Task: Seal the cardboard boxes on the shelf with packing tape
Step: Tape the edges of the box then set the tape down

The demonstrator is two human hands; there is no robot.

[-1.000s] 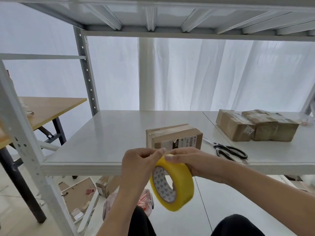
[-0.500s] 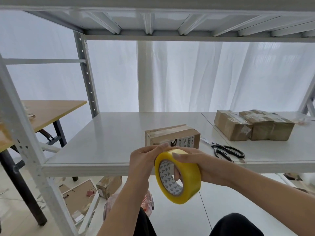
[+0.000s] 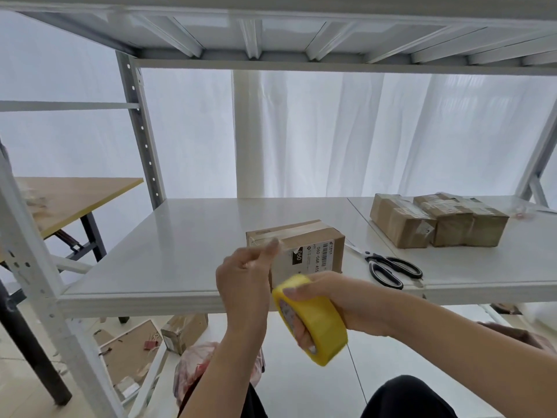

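Observation:
A small cardboard box (image 3: 313,245) with a barcode label sits near the front of the white shelf (image 3: 168,251). Just in front of the shelf edge my right hand (image 3: 328,303) grips a yellow roll of packing tape (image 3: 313,321), fingers through its core. My left hand (image 3: 244,279) is raised beside the box's left corner and pinches the clear free end of the tape, a short strip stretched between it and the roll. Three taped boxes (image 3: 437,220) stand together at the right back of the shelf.
Black-handled scissors (image 3: 388,267) lie on the shelf right of the box. An upper shelf (image 3: 271,34) hangs overhead. A wooden table (image 3: 69,197) stands at the left. Cardboard scraps, a small box (image 3: 184,330) and a plastic bag lie on the floor below.
My left hand has lifted away from the roll toward the box, drawing a strip of tape out. My right hand has tilted the roll and dropped it slightly.

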